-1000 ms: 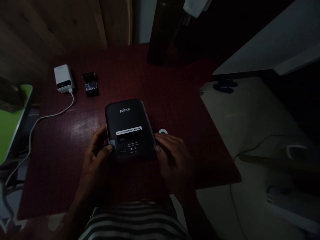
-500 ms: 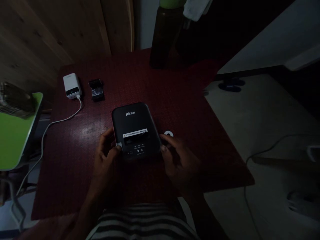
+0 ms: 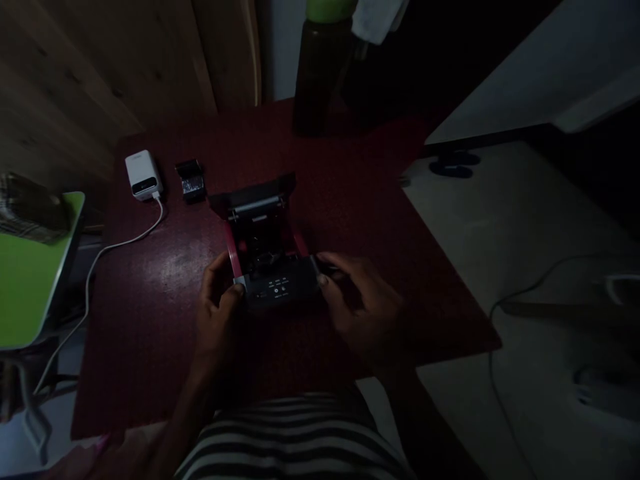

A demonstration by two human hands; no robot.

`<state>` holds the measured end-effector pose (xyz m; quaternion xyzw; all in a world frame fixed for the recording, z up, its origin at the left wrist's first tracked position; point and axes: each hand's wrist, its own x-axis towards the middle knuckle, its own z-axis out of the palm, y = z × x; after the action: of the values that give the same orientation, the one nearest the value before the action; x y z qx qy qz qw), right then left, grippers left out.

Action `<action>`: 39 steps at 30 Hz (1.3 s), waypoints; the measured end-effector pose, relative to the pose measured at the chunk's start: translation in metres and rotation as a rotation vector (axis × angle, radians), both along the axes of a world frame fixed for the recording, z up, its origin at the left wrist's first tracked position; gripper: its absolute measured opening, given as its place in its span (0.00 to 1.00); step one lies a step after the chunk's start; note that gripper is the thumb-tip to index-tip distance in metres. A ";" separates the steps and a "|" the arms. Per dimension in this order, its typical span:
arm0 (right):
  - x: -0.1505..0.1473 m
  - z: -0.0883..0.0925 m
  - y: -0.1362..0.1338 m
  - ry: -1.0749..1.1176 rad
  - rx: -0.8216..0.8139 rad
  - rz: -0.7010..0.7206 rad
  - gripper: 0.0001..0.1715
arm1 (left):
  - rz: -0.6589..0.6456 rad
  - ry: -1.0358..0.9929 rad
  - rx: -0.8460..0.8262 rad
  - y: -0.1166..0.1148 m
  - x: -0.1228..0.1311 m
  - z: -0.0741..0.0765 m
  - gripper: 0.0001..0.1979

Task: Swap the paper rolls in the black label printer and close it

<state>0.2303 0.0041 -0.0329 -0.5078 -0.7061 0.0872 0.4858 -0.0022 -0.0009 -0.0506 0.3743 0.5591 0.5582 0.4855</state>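
A small black label printer (image 3: 280, 287) lies on the dark red table in front of me. Its lid (image 3: 255, 197) is raised and tilted back, baring a dark inner bay with red side walls. My left hand (image 3: 217, 307) is closed on the printer's left front corner, thumb on a grey tab there. At the right front corner, my right hand (image 3: 360, 303) pinches the side between thumb and fingers. Whatever lies in the bay is too dark to make out.
A white power bank (image 3: 143, 173) with a plugged-in cable (image 3: 123, 241) and a small black item (image 3: 191, 180) lie at the table's (image 3: 370, 220) back left. A green-capped bottle (image 3: 323, 73) stands at the back. A green side table (image 3: 30, 287) is at left, slippers (image 3: 454, 164) on the floor.
The printer's lid has swung up and back, showing the red-walled inside. Both hands have stayed at its front corners. The white ring beside the right hand no longer shows.
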 end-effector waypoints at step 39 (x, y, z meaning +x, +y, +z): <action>-0.070 0.069 0.094 -0.832 -0.196 0.332 0.25 | -0.073 0.203 0.194 -0.001 -0.003 -0.012 0.30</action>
<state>0.1603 0.0977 0.0357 -0.4234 -0.9013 0.0188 0.0900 -0.0051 -0.0016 -0.0627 0.4942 0.5349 0.5506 0.4080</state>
